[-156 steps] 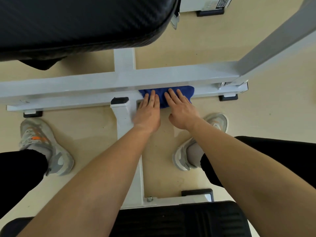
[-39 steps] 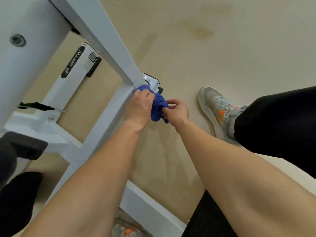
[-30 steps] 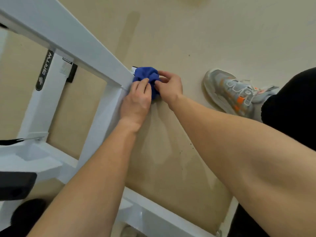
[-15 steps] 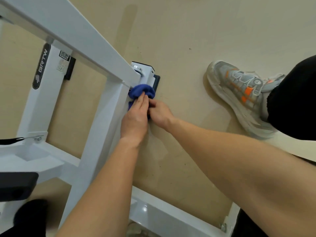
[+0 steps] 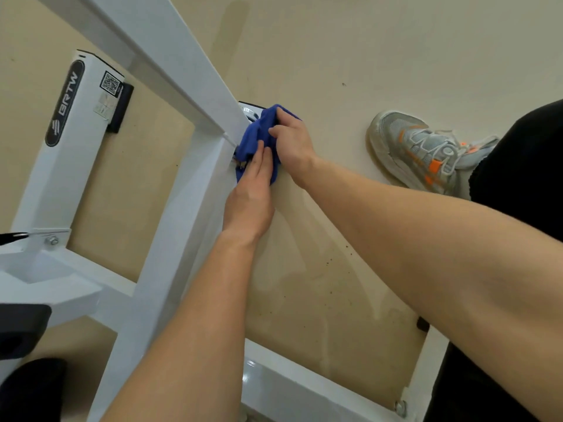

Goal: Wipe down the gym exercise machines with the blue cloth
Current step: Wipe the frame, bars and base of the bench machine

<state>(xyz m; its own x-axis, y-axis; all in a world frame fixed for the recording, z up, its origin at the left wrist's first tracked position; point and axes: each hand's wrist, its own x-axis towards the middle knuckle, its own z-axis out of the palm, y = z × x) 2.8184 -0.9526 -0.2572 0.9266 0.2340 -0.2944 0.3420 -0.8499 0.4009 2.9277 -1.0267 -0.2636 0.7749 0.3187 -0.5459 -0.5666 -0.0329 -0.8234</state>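
Note:
The blue cloth is bunched against the corner where two white bars of the machine frame meet, close to the floor. My left hand lies with straight fingers flat on the lower part of the cloth, pressing it to the bar. My right hand curls its fingers round the upper part of the cloth and holds it beside the frame's foot plate.
A white base bar with a BRTW label and a QR sticker lies at the left. Another white bar runs along the bottom. My grey-and-orange shoe stands on the beige floor at the right. A black pad sits at the lower left.
The cloth has shifted up along the corner. My right hand has come out from beside the left hand and now grips the cloth's top, while the left stays pressed below.

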